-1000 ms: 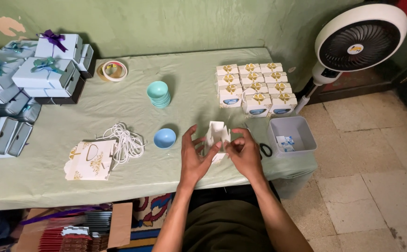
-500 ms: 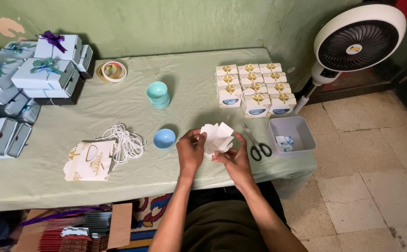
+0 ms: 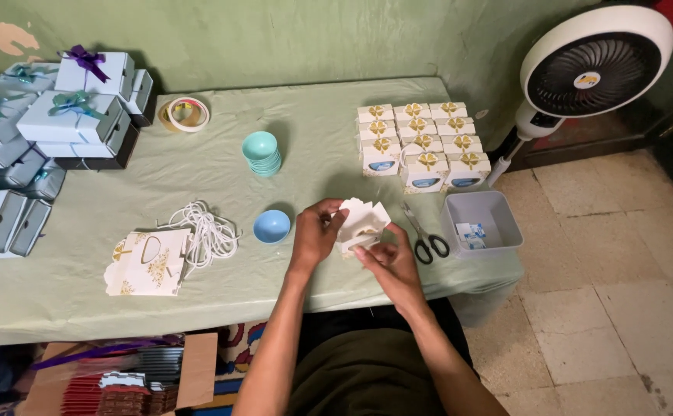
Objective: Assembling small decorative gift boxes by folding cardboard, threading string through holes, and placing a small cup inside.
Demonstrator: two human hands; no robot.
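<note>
A small white cardboard favour box with a scalloped top edge and gold print (image 3: pixel 361 224) is held just above the near edge of the pale green cloth-covered table (image 3: pixel 198 293), between both hands. The left hand (image 3: pixel 315 233) is clamped on its left side, and the right hand (image 3: pixel 389 262) pinches its lower right corner. Just left lies a round light-blue bowl (image 3: pixel 272 226); just right, black-handled scissors (image 3: pixel 424 237) and a grey plastic tray (image 3: pixel 481 223).

Matt card box (image 3: pixel 361 223); smooth, seemingly plastic bowl (image 3: pixel 272 226); cloth-covered table (image 3: pixel 313 139).
</note>
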